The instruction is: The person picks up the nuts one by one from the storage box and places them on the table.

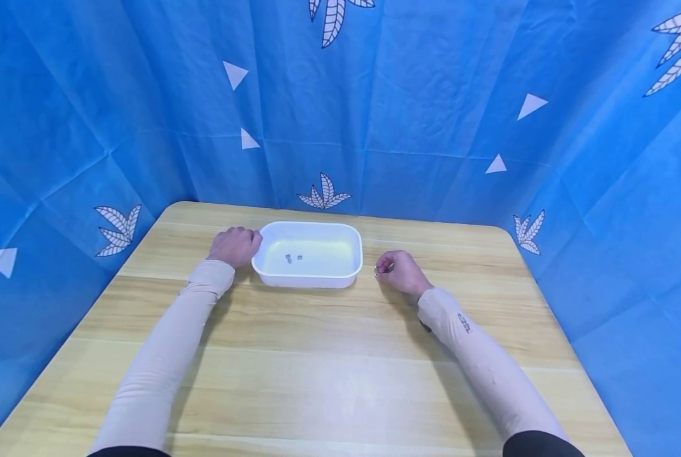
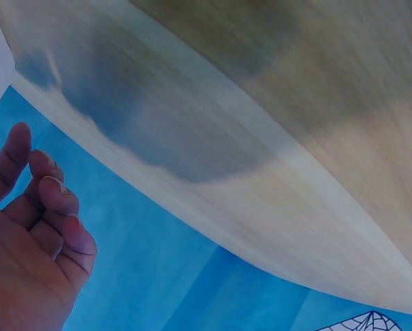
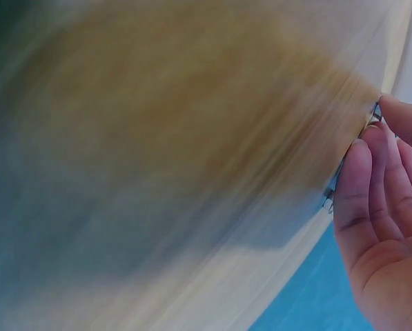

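Note:
A white plastic basin (image 1: pixel 308 280) stands at the back of the table, with 3 small grey metal pieces (image 1: pixel 289 258) lying on its floor towards the left. My left hand (image 1: pixel 234 246) holds the basin's left rim; in the left wrist view its fingers (image 2: pixel 57 196) are bent, while the thumb is hidden. Just right of the basin, my right hand (image 1: pixel 402 271) is low over the table. Its thumb and forefinger pinch a small shiny metal piece (image 3: pixel 377 112), mostly covered by the fingertips. Another metal piece (image 3: pixel 328 198) shows beside the fingers in the right wrist view.
The wood-grain table (image 1: pixel 317 362) spreads out in front of both arms. A blue curtain (image 1: pixel 431 95) with white leaf prints hangs close behind the table and along both sides.

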`<state>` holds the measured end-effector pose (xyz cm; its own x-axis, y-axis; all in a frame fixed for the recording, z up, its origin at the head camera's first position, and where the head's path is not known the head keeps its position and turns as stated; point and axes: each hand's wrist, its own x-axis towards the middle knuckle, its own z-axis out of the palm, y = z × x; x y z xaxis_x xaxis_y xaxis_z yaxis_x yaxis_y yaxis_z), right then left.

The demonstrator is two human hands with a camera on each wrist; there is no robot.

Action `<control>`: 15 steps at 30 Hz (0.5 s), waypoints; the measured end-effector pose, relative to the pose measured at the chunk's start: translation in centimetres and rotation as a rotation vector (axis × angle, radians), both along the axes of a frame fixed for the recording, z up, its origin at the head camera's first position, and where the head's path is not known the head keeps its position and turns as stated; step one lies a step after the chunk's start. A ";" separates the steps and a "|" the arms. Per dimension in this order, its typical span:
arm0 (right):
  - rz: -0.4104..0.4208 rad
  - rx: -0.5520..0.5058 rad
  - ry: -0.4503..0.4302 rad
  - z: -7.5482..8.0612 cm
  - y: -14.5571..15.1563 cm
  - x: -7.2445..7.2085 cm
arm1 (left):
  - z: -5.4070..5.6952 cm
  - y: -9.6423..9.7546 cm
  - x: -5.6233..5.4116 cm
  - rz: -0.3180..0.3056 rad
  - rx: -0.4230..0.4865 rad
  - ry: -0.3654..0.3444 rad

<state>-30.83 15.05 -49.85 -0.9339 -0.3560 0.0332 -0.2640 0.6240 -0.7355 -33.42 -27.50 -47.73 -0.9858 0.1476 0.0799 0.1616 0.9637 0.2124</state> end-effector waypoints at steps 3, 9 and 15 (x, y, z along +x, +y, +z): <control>-0.009 0.006 0.003 0.0 0.0 0.0 | 0.1 0.1 0.1 0.002 0.006 -0.004; -0.019 0.000 -0.003 -0.1 0.1 0.0 | 0.2 0.1 0.1 0.001 0.001 -0.008; -0.033 0.016 0.002 0.3 -0.4 0.2 | 0.0 0.0 0.1 0.010 -0.002 -0.009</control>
